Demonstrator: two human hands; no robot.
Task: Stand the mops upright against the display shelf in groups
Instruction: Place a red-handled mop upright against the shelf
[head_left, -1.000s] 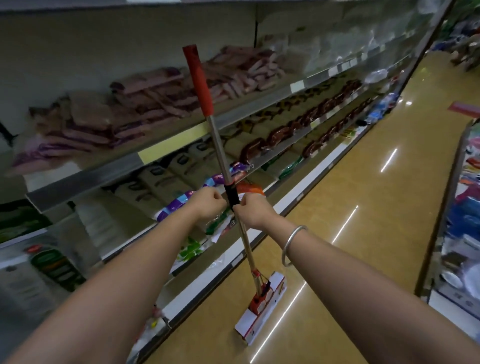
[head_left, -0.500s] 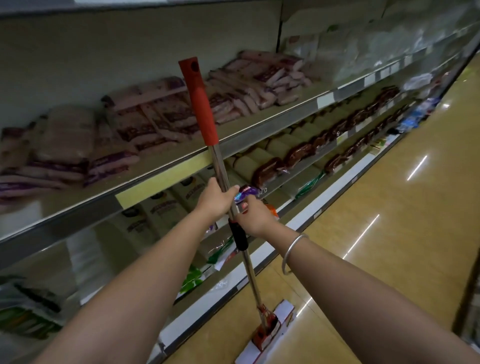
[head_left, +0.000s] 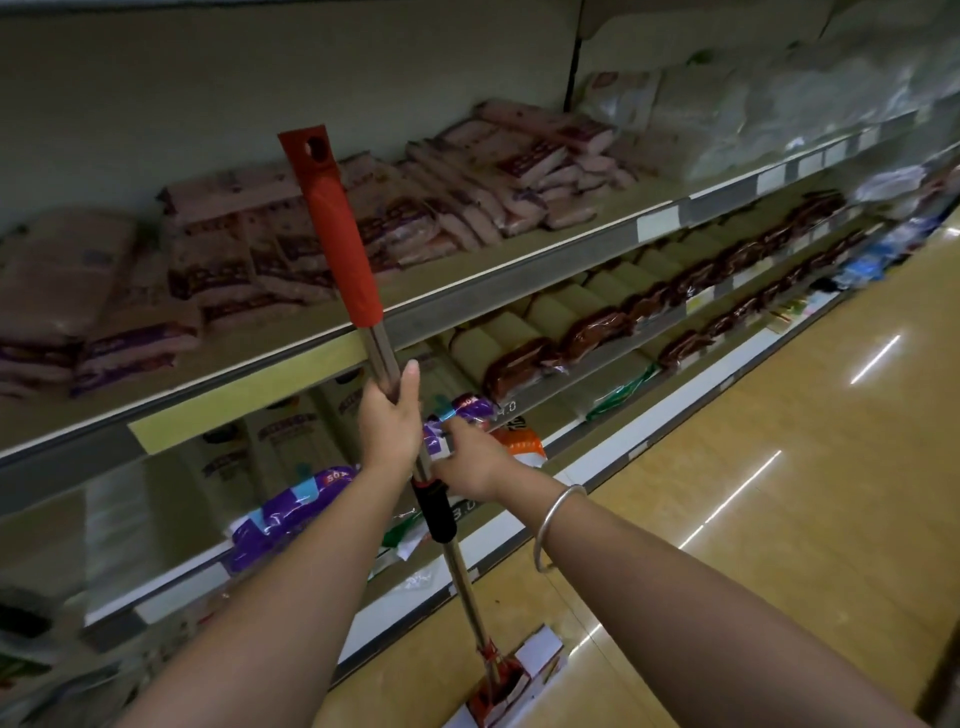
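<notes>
One mop stands nearly upright in front of the display shelf (head_left: 524, 278). It has a red grip (head_left: 337, 228) at the top, a metal pole with a black collar (head_left: 435, 512), and a flat red-and-white head (head_left: 511, 686) on the floor. The pole crosses the edge of the middle shelf board. My left hand (head_left: 389, 421) is closed around the pole above the collar. Just right of the pole, my right hand (head_left: 467, 462) has its fingers loosened and spread, and its thumb side touches the pole. No other mops are in view.
Pink and purple packets (head_left: 467, 182) lie piled on the middle shelf. Brown packs (head_left: 592, 327) and purple bags (head_left: 296, 499) fill the lower shelves. The shiny yellow aisle floor (head_left: 753, 493) runs off to the right.
The mop has tilted more upright, closer to the shelf. My left hand has slid up the pole. My right hand has loosened from a closed grip to spread fingers.
</notes>
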